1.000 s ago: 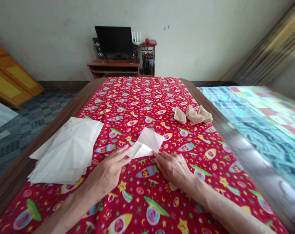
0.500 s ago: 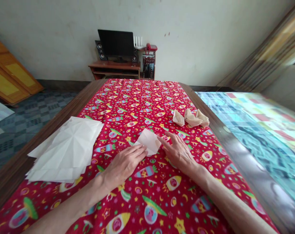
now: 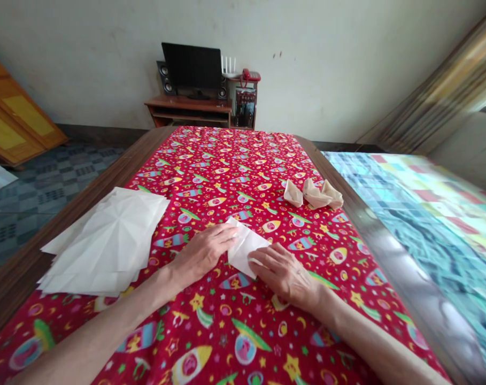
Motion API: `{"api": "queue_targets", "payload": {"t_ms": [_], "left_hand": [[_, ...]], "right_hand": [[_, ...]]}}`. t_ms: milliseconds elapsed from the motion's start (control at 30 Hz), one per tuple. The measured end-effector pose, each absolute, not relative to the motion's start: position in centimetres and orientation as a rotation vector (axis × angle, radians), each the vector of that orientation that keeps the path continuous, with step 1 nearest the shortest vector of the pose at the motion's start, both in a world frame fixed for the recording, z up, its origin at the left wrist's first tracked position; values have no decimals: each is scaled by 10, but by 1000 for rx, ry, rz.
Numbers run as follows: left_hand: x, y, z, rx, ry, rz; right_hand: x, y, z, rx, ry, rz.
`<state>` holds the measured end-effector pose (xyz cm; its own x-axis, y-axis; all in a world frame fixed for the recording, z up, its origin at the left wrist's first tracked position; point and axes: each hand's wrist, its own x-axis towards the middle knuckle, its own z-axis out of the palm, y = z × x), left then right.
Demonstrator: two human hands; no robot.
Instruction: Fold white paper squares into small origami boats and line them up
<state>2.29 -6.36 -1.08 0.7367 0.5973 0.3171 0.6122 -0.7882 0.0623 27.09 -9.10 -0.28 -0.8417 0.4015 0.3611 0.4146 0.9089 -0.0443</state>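
Note:
A small folded piece of white paper [image 3: 241, 251] lies on the red printed cloth, between my two hands. My left hand [image 3: 206, 250] has its fingers together over the paper's upper left edge, fingertips pressed on it; the thumb is mostly hidden. On the lower right side, my right hand [image 3: 285, 272] grips the paper with curled fingers that cover that edge. To the left rests a stack of larger white sheets [image 3: 106, 248] marked with radiating creases. Several cream folded paper shapes [image 3: 313, 193] sit farther off to the right.
The cloth [image 3: 222, 342] covers the middle of a brown table [image 3: 371, 240]. Behind its far end stands a desk [image 3: 190, 109] with a monitor [image 3: 192, 67], speakers and a red telephone [image 3: 248, 76]. A bed [image 3: 423, 214] is to the right, a wooden cabinet [image 3: 20, 115] at left.
The paper has turned and shifted slightly. My right hand has come down and left, from a pointing finger to a grip on the paper. My left hand has moved to its upper left edge.

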Motion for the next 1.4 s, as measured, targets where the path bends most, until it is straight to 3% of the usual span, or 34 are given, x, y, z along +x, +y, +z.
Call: {"api": "queue_targets", "payload": {"t_ms": [433,700,1400], "left_hand": [[18,-112,-18,-2903,-1172,-545],[19,-112,-19,-2919,-1209,-594],[23,-117,-19,-2938,-1233,-513]], "right_hand": [[260,-83,-2,-940,-2353,709],[246,-73,-15,-1384,-2234,478],[241,-70,-9,-1462,-2344,286]]}}
